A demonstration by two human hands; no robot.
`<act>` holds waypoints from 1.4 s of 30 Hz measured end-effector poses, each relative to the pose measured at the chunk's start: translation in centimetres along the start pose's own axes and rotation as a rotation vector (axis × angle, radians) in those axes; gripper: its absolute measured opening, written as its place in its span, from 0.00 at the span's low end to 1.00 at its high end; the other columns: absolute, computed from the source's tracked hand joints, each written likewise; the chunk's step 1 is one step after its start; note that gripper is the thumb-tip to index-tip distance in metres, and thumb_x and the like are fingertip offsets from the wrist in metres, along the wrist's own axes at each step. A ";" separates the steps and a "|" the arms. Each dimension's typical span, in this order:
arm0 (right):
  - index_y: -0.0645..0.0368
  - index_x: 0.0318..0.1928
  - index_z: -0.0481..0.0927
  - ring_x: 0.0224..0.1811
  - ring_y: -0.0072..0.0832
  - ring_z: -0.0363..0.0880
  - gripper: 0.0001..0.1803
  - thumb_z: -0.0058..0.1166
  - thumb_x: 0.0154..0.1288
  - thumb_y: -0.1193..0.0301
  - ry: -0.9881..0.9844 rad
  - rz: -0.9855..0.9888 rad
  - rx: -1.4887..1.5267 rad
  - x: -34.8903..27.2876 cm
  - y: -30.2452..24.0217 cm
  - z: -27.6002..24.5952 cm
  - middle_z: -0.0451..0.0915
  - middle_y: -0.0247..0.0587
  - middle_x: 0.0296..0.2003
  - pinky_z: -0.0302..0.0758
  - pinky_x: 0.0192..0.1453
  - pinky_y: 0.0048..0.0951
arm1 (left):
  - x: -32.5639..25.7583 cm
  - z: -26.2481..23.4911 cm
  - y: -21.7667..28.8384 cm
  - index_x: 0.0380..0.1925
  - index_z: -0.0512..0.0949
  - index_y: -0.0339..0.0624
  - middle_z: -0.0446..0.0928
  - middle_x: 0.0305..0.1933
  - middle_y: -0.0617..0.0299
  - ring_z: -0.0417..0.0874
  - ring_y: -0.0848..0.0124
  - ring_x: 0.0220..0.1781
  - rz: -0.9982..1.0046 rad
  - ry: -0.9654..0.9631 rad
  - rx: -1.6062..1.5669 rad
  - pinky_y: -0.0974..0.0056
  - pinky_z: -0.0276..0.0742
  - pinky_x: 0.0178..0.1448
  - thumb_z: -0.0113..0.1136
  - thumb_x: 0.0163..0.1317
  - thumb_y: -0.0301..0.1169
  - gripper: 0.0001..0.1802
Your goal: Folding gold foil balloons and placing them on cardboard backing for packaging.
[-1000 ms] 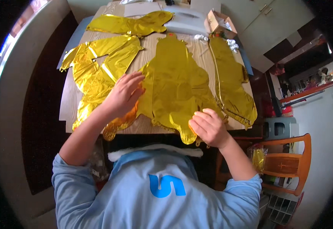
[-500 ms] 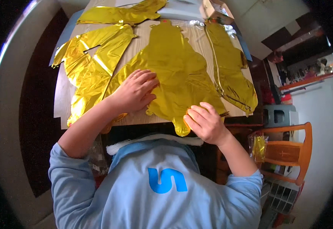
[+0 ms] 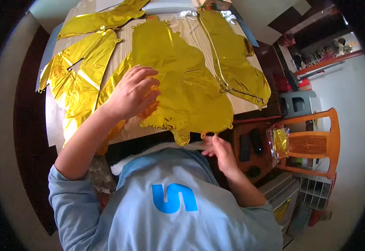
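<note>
Middle foil: The broad gold sheet (image 3: 178,79) lay on the wooden table (image 3: 190,31), straight in front of the person, with its near edge at the table's front edge.
Front tongue: A rounded flap (image 3: 181,138) of that sheet stuck out past the table edge, toward the person's body.
Left hand: The left hand (image 3: 134,92) was over the sheet's left side, loosely arched, fingers half bent and thumb apart. I saw nothing in it; whether the fingertips pressed on the foil, I couldn't tell.
Right hand: The right hand (image 3: 219,152) was just below the near edge, beside a small tab (image 3: 204,135). It was blurred, its fingers seemingly loose, and I couldn't tell whether it touched or pinched anything.
Foil work: To my eye, this was the handling and settling of the middle sheet along its near edge.
Next touch: Any further move there seemed to call for a light grip at the rim and a flat, gentle left palm, since thin foil creases easily.
Foil neighbours: A wrinkled, shiny piece (image 3: 79,75) lay to the left, a long one (image 3: 94,24) beyond it, and another (image 3: 232,54) to the right.
Chair: A clear packet with something gold inside (image 3: 280,142) was by the wooden chair (image 3: 316,143).
</note>
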State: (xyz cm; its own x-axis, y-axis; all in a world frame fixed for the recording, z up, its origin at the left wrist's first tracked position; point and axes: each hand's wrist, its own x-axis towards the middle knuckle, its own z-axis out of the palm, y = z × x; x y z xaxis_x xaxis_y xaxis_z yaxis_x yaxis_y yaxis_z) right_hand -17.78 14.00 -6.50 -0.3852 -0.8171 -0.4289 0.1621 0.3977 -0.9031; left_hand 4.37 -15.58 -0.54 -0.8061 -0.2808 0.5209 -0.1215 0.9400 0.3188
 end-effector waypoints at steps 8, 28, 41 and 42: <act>0.62 0.43 0.80 0.22 0.24 0.83 0.23 0.60 0.69 0.51 0.242 0.120 0.328 1.6 -2.9 6.0 0.87 0.45 0.32 0.73 0.25 0.22 | 0.8 3.6 0.1 0.42 0.78 0.40 0.76 0.52 0.49 0.76 0.50 0.58 0.053 -0.090 -0.166 0.51 0.73 0.64 0.68 0.57 0.34 0.16; 0.63 0.44 0.83 0.18 0.24 0.82 0.17 0.60 0.70 0.59 0.341 -0.039 0.230 2.0 -6.3 5.1 0.83 0.35 0.30 0.66 0.19 0.19 | 1.6 5.0 -0.3 0.55 0.77 0.40 0.75 0.63 0.47 0.71 0.46 0.69 0.025 -0.157 -0.119 0.42 0.64 0.73 0.62 0.65 0.35 0.20; 0.61 0.40 0.80 0.49 0.43 0.81 0.10 0.62 0.59 0.72 0.248 -1.102 -1.007 1.2 -9.5 10.3 0.82 0.47 0.47 0.73 0.52 0.44 | 1.1 5.3 -1.7 0.64 0.73 0.44 0.70 0.70 0.53 0.65 0.52 0.75 0.054 -0.180 -0.222 0.44 0.56 0.79 0.64 0.57 0.41 0.33; 0.58 0.43 0.83 0.50 0.38 0.82 0.12 0.65 0.58 0.71 0.185 -1.101 -1.018 1.4 -9.6 10.4 0.84 0.40 0.46 0.73 0.56 0.44 | 1.3 5.7 -2.0 0.68 0.70 0.46 0.67 0.73 0.54 0.63 0.53 0.77 0.076 -0.255 -0.069 0.46 0.53 0.80 0.63 0.55 0.42 0.38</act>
State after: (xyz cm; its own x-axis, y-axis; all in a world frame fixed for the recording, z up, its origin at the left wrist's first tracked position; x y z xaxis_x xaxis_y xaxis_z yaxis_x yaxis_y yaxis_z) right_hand -10.46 4.74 1.39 -0.0092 -0.8594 0.5112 -0.9256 -0.1861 -0.3297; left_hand 0.27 -16.69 -4.95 -0.9321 -0.1442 0.3321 -0.0227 0.9388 0.3438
